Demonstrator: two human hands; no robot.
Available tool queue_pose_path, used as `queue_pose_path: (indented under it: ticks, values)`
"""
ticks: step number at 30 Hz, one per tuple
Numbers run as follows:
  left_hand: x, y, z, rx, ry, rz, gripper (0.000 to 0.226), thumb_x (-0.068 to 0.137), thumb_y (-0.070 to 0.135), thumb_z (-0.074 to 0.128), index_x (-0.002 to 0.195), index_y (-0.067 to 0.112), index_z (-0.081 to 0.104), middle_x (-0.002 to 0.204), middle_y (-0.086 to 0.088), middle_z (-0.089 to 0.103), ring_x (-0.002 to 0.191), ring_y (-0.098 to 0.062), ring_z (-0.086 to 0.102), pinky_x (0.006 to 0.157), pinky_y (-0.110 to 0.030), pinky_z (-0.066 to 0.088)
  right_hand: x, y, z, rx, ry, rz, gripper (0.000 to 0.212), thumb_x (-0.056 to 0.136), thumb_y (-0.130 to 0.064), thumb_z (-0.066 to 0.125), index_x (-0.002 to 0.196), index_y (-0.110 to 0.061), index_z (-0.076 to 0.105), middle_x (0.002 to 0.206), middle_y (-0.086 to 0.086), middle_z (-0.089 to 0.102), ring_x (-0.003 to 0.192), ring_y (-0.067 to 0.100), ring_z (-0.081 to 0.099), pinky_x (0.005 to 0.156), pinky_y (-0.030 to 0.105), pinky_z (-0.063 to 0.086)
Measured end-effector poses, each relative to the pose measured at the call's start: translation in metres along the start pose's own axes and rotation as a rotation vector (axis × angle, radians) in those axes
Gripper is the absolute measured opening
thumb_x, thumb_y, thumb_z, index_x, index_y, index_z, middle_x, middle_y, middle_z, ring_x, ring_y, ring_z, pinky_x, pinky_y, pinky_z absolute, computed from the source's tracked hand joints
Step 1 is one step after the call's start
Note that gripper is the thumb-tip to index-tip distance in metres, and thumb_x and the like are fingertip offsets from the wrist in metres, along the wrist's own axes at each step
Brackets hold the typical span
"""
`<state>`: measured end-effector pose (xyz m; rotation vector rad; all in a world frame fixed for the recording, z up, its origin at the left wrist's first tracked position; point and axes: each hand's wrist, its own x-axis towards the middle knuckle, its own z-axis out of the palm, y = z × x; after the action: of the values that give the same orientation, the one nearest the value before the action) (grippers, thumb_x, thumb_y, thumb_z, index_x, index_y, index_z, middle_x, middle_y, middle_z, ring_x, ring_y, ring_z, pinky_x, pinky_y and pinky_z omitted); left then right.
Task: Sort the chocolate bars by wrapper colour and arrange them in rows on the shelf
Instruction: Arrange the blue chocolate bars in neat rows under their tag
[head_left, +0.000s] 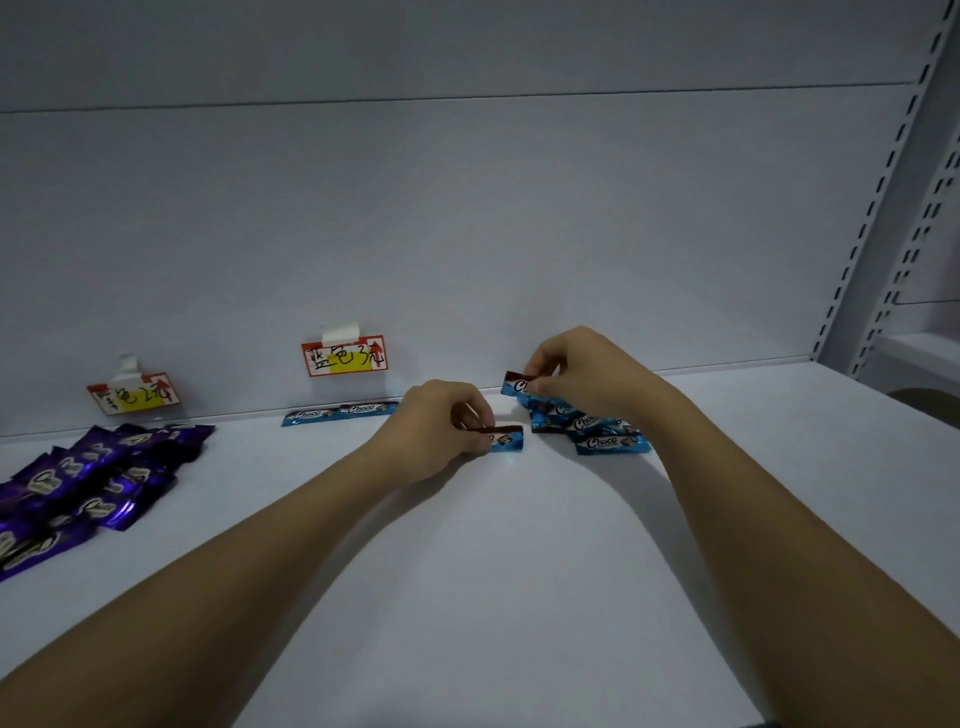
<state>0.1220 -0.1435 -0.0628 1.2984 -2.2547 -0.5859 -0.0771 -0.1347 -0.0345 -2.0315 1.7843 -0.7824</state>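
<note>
Your left hand (439, 421) pinched a small blue foil bar (504, 439) lying flat on the smooth white shelf (467, 571), while your right hand (582, 371) gripped another blue bar (517, 385) above a loose blue pile (597, 428). Two blue bars (340, 412) lay end to end along the back wall, and crinkly purple bars (83, 483) were heaped at far left.

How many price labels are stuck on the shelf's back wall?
2: one price label above the blue bars laid along the back wall, another label further left above the purple bars.
</note>
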Motion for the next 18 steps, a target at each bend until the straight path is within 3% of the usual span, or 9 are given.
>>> queue_pose_path:
  ticks: [6, 11, 18]
  values:
    - [-0.035, -0.068, -0.065, -0.041, 0.094, -0.165, 0.02, 0.078, 0.01, 0.078, 0.078, 0.029, 0.071, 0.081, 0.011, 0.071, 0.076, -0.007, 0.064, 0.073, -0.021, 0.049, 0.0, -0.027, 0.037, 0.006, -0.062, -0.063, 0.006, 0.088, -0.015, 0.069, 0.088, -0.021, 0.07, 0.082, -0.007, 0.067, 0.074, 0.009, 0.06, 0.066, 0.019, 0.045]
    - [-0.064, -0.117, -0.095, -0.065, 0.157, -0.228, 0.014, 0.083, 0.011, 0.074, 0.092, 0.022, 0.074, 0.085, 0.005, 0.071, 0.076, -0.004, 0.063, 0.065, -0.011, 0.043, 0.01, -0.049, 0.079, 0.064, -0.052, -0.041, 0.01, 0.089, -0.013, 0.068, 0.094, -0.021, 0.066, 0.088, -0.004, 0.067, 0.088, 0.015, 0.064, 0.082, 0.029, 0.051]
    - [-0.063, -0.143, -0.104, 0.068, 0.183, -0.201, 0.014, 0.086, 0.018, 0.071, 0.098, 0.023, 0.075, 0.092, 0.008, 0.066, 0.081, -0.005, 0.058, 0.065, -0.014, 0.039, 0.051, -0.062, 0.11, 0.005, 0.05, 0.008, 0.011, 0.092, -0.01, 0.062, 0.099, -0.016, 0.069, 0.102, 0.004, 0.069, 0.09, 0.015, 0.059, 0.079, 0.021, 0.042]
